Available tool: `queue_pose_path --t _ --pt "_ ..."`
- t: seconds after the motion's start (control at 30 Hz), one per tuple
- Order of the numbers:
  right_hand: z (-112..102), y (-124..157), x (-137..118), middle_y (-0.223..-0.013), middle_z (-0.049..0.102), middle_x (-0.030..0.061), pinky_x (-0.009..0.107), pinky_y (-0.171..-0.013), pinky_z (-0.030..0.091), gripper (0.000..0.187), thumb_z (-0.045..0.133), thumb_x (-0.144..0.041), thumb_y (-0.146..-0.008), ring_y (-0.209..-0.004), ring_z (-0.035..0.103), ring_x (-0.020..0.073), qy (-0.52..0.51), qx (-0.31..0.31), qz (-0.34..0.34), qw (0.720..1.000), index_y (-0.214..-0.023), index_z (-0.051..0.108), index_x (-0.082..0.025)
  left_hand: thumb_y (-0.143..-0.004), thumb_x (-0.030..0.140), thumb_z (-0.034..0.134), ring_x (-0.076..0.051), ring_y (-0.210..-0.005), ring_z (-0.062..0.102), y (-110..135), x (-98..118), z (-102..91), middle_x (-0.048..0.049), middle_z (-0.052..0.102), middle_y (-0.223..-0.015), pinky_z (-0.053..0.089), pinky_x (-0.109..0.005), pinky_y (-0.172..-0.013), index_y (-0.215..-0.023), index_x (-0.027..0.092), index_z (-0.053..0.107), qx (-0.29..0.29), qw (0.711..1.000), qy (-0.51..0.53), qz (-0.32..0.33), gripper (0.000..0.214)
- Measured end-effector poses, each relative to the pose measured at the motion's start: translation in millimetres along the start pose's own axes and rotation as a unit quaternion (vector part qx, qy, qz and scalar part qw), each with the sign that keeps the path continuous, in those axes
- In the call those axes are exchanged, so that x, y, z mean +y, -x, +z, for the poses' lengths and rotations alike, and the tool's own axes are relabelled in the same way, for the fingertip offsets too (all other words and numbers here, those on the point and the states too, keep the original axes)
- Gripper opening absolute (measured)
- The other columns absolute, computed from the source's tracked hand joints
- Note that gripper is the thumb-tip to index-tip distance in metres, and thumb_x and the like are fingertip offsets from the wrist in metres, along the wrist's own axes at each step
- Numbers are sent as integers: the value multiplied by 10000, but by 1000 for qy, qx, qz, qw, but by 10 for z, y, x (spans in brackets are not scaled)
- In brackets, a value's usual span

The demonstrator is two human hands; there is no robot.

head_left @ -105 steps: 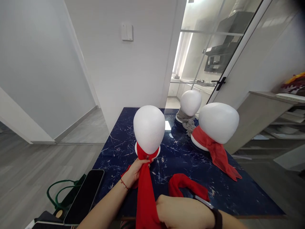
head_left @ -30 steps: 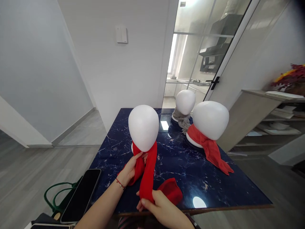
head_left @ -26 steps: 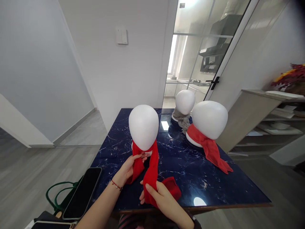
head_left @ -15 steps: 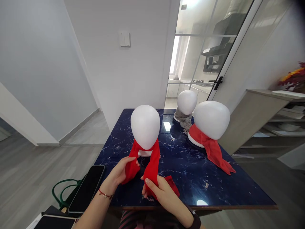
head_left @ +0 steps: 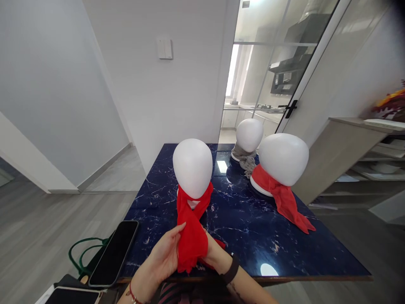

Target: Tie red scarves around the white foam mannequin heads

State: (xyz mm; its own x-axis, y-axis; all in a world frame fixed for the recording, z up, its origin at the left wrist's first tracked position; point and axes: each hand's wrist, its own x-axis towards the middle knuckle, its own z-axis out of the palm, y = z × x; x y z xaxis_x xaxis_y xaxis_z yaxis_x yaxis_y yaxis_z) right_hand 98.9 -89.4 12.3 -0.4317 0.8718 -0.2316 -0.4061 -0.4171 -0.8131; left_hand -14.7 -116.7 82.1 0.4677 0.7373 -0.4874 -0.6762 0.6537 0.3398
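Observation:
A red scarf (head_left: 191, 240) goes round the neck of a white mannequin head (head_left: 193, 168) near the middle of the table. Its two ends cross in front of the neck and hang toward me. My left hand (head_left: 164, 253) grips the front layer at its left edge, thumb on top. At the cloth's right side, my right hand (head_left: 217, 252) is closed on the scarf, with its fingers largely hidden behind the red fabric. A bit of red cloth pokes out beyond the right wrist.
To the right, a second white head (head_left: 284, 158) wears another red scarf (head_left: 286, 202). Behind it stands a third head (head_left: 249, 135) with a grey scarf (head_left: 245, 158). A phone (head_left: 114, 253) overlaps the table's left edge, beside a green-handled bag (head_left: 82, 257).
The two scarf ends, apart before, now cross in front of the neck. My right hand has moved behind the cloth, and my left hand has shifted down and holds the front layer.

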Motion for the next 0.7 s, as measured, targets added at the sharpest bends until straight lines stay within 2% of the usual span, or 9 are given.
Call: queue_pose_path --t 0.1,0.17,0.23,0.33,0.4,0.53,0.6,0.7 --pt "43 32 -44 -742 675 47 298 -704 474 377 722 -469 -606 -707 607 168 -32 -26 51 998 -778 656 -140 -865 318 506 -287 -920 670 70 -72 -78 -173 691 -1017 525 -392 -825 -1140 42 569 34 998 -38 -21 395" --pt "68 51 -114 -788 687 47 284 -693 475 363 766 -378 -585 -715 609 159 -33 -33 51 998 -837 662 -139 -846 400 529 -305 -867 679 98 -95 -165 -214 676 -1030 539 -401 -774 -1107 11 580 54 994 -82 -37 471" --pt "96 56 -180 -771 687 52 274 -631 473 353 748 -375 -617 -657 601 149 -44 -34 71 996 -854 662 -128 -829 419 555 -290 -810 689 101 -121 -258 -232 673 -1021 546 -380 -744 -1080 -2 586 82 988 -127 -15 492" --pt "137 50 -222 -668 661 40 251 -531 439 312 727 -393 -640 -536 557 123 -56 -12 93 994 -772 657 -119 -818 343 594 -236 -724 693 81 -171 -358 -196 692 -981 550 -342 -719 -1038 39 598 115 979 -160 51 375" --pt "153 54 -215 -661 655 27 255 -551 442 284 737 -380 -624 -545 557 122 -63 8 76 995 -731 653 -131 -819 313 599 -220 -732 692 73 -193 -382 -169 697 -988 549 -340 -735 -1035 72 601 118 980 -150 58 323" --pt "151 104 -182 -697 662 23 291 -672 461 266 753 -346 -600 -664 592 156 -26 15 42 999 -745 663 -143 -850 306 557 -233 -995 645 62 -169 -380 -120 659 -1131 531 -340 -836 -1177 142 554 123 987 -60 81 366" --pt "147 134 -171 -719 668 29 302 -701 460 278 746 -360 -613 -711 595 170 13 21 35 999 -772 670 -144 -873 274 513 -222 -1057 618 42 -136 -387 -97 652 -1155 525 -328 -862 -1205 165 543 156 980 -12 126 351" --pt "156 154 -150 -747 672 36 305 -712 459 286 718 -380 -660 -745 593 178 49 3 16 999 -811 681 -140 -875 204 491 -208 -1031 631 -3 -102 -416 -82 679 -1098 518 -324 -886 -1151 162 580 211 959 11 190 293"
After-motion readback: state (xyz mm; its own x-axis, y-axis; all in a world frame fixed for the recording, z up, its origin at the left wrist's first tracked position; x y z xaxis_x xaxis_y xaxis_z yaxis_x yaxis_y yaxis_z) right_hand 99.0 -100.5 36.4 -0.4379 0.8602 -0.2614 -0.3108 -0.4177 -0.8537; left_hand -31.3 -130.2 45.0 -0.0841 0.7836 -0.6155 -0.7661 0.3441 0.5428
